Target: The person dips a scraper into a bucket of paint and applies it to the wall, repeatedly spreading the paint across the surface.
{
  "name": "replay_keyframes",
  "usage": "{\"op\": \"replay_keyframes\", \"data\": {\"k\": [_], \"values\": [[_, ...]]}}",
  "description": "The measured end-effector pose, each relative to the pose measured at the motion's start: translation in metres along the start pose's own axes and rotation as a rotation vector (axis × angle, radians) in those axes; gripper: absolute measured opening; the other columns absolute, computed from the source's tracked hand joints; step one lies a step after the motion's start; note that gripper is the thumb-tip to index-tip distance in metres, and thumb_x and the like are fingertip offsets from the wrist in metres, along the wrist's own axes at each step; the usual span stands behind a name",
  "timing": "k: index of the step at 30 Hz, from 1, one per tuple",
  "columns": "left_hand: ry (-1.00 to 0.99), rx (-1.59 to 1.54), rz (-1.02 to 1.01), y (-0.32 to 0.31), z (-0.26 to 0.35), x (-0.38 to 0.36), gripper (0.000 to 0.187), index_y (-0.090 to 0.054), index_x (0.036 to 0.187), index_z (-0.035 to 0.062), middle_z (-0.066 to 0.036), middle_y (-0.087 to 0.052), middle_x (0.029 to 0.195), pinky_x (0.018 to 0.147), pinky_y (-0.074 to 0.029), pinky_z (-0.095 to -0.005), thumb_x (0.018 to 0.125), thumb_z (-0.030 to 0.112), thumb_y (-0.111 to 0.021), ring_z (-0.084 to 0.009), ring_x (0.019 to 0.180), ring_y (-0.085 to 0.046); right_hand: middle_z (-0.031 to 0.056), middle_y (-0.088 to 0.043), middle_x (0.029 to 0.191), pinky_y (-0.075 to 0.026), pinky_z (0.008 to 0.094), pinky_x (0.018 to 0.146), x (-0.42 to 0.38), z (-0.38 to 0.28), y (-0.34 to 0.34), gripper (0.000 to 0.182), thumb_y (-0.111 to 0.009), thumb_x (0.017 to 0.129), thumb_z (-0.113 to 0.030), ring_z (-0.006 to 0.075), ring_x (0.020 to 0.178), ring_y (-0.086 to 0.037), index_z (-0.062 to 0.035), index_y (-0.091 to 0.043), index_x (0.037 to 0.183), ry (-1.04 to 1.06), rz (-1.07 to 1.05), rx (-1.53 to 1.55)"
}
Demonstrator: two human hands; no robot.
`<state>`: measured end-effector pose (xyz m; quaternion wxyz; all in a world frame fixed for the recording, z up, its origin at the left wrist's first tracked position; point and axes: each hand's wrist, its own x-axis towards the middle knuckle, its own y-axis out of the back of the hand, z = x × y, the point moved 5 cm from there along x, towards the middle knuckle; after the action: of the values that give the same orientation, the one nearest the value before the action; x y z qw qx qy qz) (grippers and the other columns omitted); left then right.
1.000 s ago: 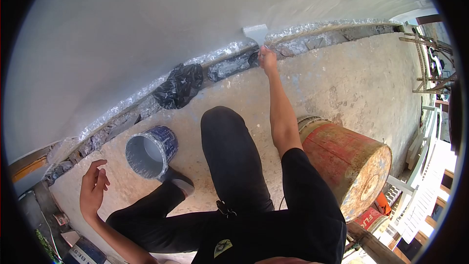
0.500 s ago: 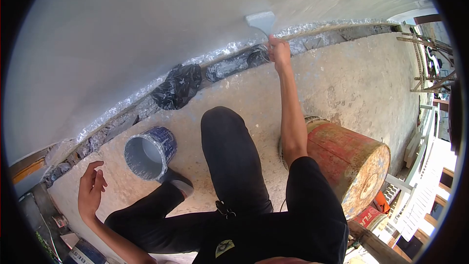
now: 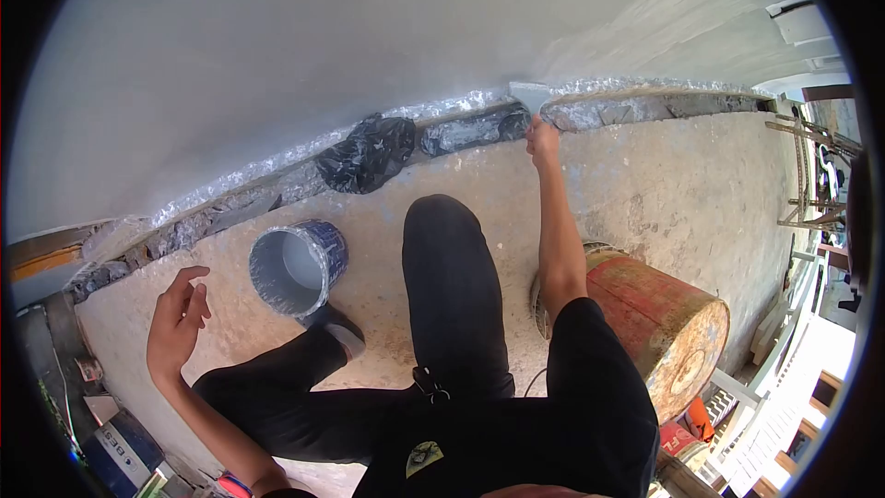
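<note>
My right hand is closed around the handle of a wide, flat paintbrush. The brush's pale head meets the bottom of the grey wall, just above the rough, paint-spattered edge. My left hand hangs in the air at the lower left, fingers loosely curled and apart, holding nothing. Closest to it is a blue paint pail, its inside coated in light grey; the pail appears tilted in this view, beside my foot.
A black plastic bag lies in the rubble-filled gap along the wall's base. To the right of my arm lies a rusty red metal drum. Rusty metal frames stand at the far right, and a dark box marked BEST sits at lower left.
The brush has come down the wall to its lower edge, with my right hand lowered a little and shifted right. My view has tilted slightly. The left hand stays empty.
</note>
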<state>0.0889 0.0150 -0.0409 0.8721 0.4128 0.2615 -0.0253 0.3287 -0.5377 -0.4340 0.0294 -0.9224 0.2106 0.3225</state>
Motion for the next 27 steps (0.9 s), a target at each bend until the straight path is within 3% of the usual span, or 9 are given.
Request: {"op": "replay_keyframes", "data": {"k": [3,6,9,13,14,17,21,22,27], "values": [[-0.008,-0.013,0.022,0.004,0.0,-0.006,0.023,-0.055,0.113,0.0021,-0.007,-0.048,0.058,0.053,-0.039,-0.0295,0.096,0.017,-0.048,-0.0128,0.056,-0.048,-0.0041,-0.035,0.05,-0.015,0.023,0.034,-0.1,-0.045,-0.028,0.032,-0.051,0.097,-0.032,0.005,0.037,-0.023,-0.0079,-0.051,0.076,-0.066,-0.213,0.273],[-0.035,-0.004,0.034,0.007,-0.005,-0.007,0.024,-0.056,0.112,0.0023,-0.008,-0.048,0.058,0.054,-0.039,-0.0314,0.095,0.018,-0.05,-0.0141,0.055,-0.049,-0.0055,-0.035,0.051,-0.014,0.0223,0.036,-0.217,-0.1,-0.065,0.033,-0.051,0.097,-0.033,0.0043,0.038,-0.023,-0.007,-0.053,0.077,0.063,-0.38,0.146],[-0.038,0.006,0.062,0.014,-0.017,-0.009,0.024,-0.057,0.11,0.0024,-0.01,-0.049,0.058,0.055,-0.039,-0.033,0.094,0.019,-0.051,-0.0179,0.054,-0.049,-0.0071,-0.035,0.053,-0.014,0.0219,0.036,-0.28,-0.12,-0.106,0.033,-0.055,0.095,-0.035,0.0034,0.04,-0.024,-0.0064,-0.056,0.078,0.233,-0.462,-0.311],[-0.032,0.055,0.143,0.023,-0.031,-0.005,0.026,-0.059,0.103,0.0013,-0.018,-0.059,0.07,0.063,-0.044,-0.04,0.092,0.023,-0.052,-0.0316,0.063,-0.056,-0.0048,-0.042,0.055,-0.027,0.0235,0.042,-0.324,-0.094,-0.175,0.031,-0.058,0.093,-0.033,0.0044,0.046,-0.038,-0.0051,-0.059,0.079,0.615,-0.609,-0.708],[-0.035,0.072,0.175,0.024,-0.034,-0.004,0.027,-0.059,0.102,0.001,-0.021,-0.061,0.075,0.067,-0.046,-0.0423,0.091,0.024,-0.052,-0.0349,0.068,-0.059,0.0202,-0.064,0.073,-0.047,0.0404,0.067,-0.343,-0.093,-0.19,0.035,-0.062,0.087,-0.034,0.0328,0.068,-0.063,0.0007,-0.064,0.09,0.665,-0.574,-0.917],[-0.06,0.065,0.21,0.029,-0.04,-0.004,0.026,-0.06,0.104,0.0025,-0.015,-0.057,0.065,0.061,-0.043,-0.0376,0.091,0.023,-0.051,-0.0253,0.061,-0.055,0.0257,-0.065,0.082,-0.048,0.0437,0.072,-0.388,-0.068,-0.236,0.037,-0.062,0.087,-0.035,0.0409,0.078,-0.064,0.0015,-0.065,0.094,0.852,-0.765,-1.075],[-0.022,0.061,0.314,0.044,-0.066,-0.009,0.027,-0.062,0.1,0.0019,-0.018,-0.063,0.076,0.067,-0.047,-0.0395,0.089,0.024,-0.051,-0.0296,0.07,-0.061,0.0243,-0.067,0.095,-0.049,0.0457,0.081,-0.427,-0.024,-0.282,0.038,-0.064,0.085,-0.035,0.0406,0.093,-0.063,0.0011,-0.068,0.097,0.976,-0.918,-1.327],[0.015,0.076,0.351,0.047,-0.075,-0.009,0.028,-0.062,0.1,0.0018,-0.018,-0.064,0.078,0.07,-0.048,-0.0397,0.089,0.025,-0.051,-0.0308,0.073,-0.062,0.0233,-0.066,0.101,-0.048,0.0465,0.084,-0.43,-0.01,-0.296,0.039,-0.065,0.083,-0.035,0.0399,0.098,-0.062,0.0005,-0.068,0.099,0.872,-0.954,-1.467],[0.142,0.105,0.35,0.057,-0.081,-0.015,0.034,-0.064,0.103,0.0007,-0.021,-0.067,0.09,0.079,-0.051,-0.0412,0.088,0.028,-0.051,-0.0347,0.085,-0.066,0.024,-0.065,0.105,-0.049,0.0463,0.087,-0.433,0.06,-0.351,0.043,-0.065,0.08,-0.035,0.0389,0.1,-0.063,-0.0007,-0.067,0.105,0.897,-1.04,-1.829]]}}
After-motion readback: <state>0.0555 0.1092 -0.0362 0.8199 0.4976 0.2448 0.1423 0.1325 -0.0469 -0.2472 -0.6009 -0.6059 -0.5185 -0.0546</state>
